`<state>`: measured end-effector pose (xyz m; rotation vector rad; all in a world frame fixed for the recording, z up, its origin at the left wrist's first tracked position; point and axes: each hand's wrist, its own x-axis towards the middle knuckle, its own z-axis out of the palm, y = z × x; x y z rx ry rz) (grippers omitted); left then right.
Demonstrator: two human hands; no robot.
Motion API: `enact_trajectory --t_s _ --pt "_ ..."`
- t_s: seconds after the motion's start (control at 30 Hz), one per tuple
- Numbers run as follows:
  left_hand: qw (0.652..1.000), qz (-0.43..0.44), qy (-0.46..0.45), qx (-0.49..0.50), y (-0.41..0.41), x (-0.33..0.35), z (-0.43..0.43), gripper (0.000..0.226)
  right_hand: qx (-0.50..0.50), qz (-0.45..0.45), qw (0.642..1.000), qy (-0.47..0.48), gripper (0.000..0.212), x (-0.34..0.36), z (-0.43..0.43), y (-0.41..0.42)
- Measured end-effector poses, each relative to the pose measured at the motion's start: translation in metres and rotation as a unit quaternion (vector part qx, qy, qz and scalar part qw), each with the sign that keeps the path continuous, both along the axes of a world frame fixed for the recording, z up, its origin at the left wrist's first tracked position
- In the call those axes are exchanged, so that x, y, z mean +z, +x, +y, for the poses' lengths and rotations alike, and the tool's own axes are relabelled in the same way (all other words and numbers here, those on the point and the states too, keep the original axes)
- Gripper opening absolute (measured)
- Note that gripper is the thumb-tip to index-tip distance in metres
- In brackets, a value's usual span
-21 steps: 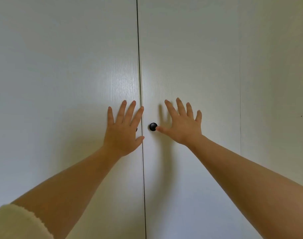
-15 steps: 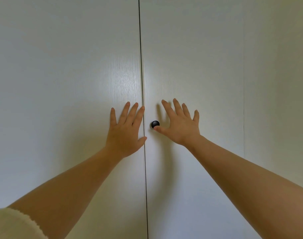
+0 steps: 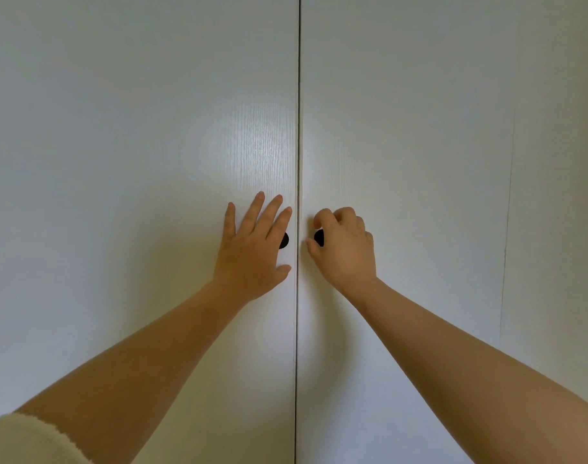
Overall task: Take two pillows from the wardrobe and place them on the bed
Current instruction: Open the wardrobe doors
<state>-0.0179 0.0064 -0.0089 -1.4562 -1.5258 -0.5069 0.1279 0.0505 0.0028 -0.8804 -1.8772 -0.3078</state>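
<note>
Two white wardrobe doors fill the view, both closed, meeting at a thin dark seam: the left door (image 3: 135,162) and the right door (image 3: 403,145). Each carries a small black round knob beside the seam. My left hand (image 3: 252,252) lies flat on the left door with fingers spread, covering most of the left knob (image 3: 284,241). My right hand (image 3: 344,246) has its fingers curled around the right knob (image 3: 318,237), thumb under it. No pillows or bed are in sight.
A further white panel (image 3: 553,195) follows on the right behind a faint vertical joint. A cream sleeve (image 3: 25,440) shows at the bottom left corner.
My right hand went from flat with spread fingers to curled around the right knob. My left hand stayed flat and shifted slightly toward the left knob. The doors have not moved.
</note>
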Motion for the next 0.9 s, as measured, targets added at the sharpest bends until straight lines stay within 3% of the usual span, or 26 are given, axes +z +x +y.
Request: enact_trajectory --t_s 0.37,0.63,0.9 --pt "1.0 -0.007 0.012 -0.013 -0.002 -0.003 -0.001 0.085 0.059 0.08 0.989 -0.109 0.002 0.002 -0.002 -0.013" --pt "0.998 -0.035 -0.046 -0.013 -0.004 -0.002 -0.002 0.085 0.109 0.105 0.974 -0.17 0.011 0.003 -0.01 -0.006" --pt "0.981 -0.16 -0.057 -0.097 -0.002 -0.004 -0.019 0.075 0.16 0.133 0.962 -0.178 0.009 0.003 -0.026 0.022"
